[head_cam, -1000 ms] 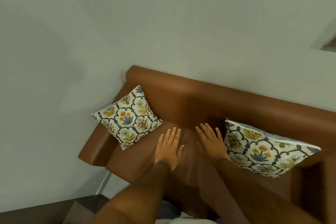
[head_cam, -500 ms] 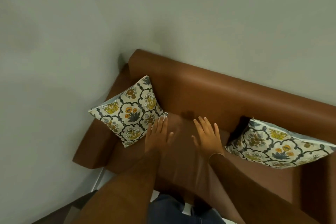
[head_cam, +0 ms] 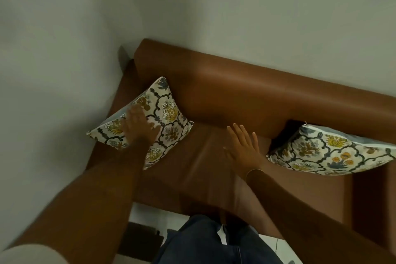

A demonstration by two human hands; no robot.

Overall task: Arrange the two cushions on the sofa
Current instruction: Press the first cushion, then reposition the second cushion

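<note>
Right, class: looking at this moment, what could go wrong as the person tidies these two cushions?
1. The left hand lies flat on the left cushion, which leans in the sofa corner; a push might tip it over.
2. The right cushion slumps against the backrest, untouched by the open right hand; it may end up unmatched with the other.

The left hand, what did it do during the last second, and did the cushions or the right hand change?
The left hand moved off the bare seat to the left and now lies, blurred, on the left cushion; whether it closed a grip is unclear. The right hand stayed open over the middle of the sofa seat. Both the left cushion and the right cushion kept their places against the backrest.
</note>
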